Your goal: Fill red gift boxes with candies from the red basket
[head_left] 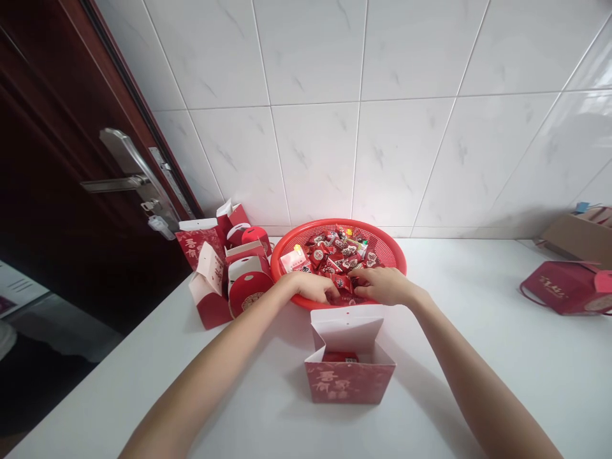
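Note:
A red plastic basket (401,261) holds a heap of wrapped candies (329,252), mostly in red wrappers. Both my hands reach over its near rim into the candies. My left hand (313,287) has its fingers curled down at the front of the heap; whatever they grip is hidden. Beside it on the right, my right hand (382,285) touches the candies with fingers bent and apart. Directly in front of me stands an open red gift box (351,384), its white inner flap raised towards the basket. A red item (340,357) lies inside the box.
Several red gift boxes (210,299) cluster left of the basket. On the right lies a dark red box (557,287) with a cord handle, with a brown cardboard box (578,233) behind it. A tiled wall (315,153) bounds the white table (459,306); a door (52,140) is at left.

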Available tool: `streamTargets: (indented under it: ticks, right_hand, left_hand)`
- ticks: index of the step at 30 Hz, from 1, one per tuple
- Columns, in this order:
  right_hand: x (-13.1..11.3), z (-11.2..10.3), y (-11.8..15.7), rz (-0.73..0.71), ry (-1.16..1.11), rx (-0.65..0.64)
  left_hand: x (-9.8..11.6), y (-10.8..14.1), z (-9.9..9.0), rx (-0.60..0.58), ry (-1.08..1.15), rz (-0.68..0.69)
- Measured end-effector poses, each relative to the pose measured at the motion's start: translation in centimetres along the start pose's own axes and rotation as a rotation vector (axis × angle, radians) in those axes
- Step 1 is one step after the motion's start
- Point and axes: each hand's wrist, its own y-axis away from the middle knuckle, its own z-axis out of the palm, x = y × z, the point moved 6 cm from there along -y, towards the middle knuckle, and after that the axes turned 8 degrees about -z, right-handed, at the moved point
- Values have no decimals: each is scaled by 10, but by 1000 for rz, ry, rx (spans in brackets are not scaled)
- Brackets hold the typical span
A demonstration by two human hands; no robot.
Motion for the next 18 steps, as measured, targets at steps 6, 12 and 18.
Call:
streamTargets:
  ticks: [6, 12, 18]
  right_hand:
    - [1, -3, 1, 13, -57, 84]
    - [10, -7, -3, -17, -347, 279]
    - [-2, -9, -5, -273, -786, 385]
  left_hand:
    - [6, 15, -21, 267, 446, 203]
    - [-6, 25, -33, 512, 754, 254]
    - [-1, 34, -32, 589, 790, 301]
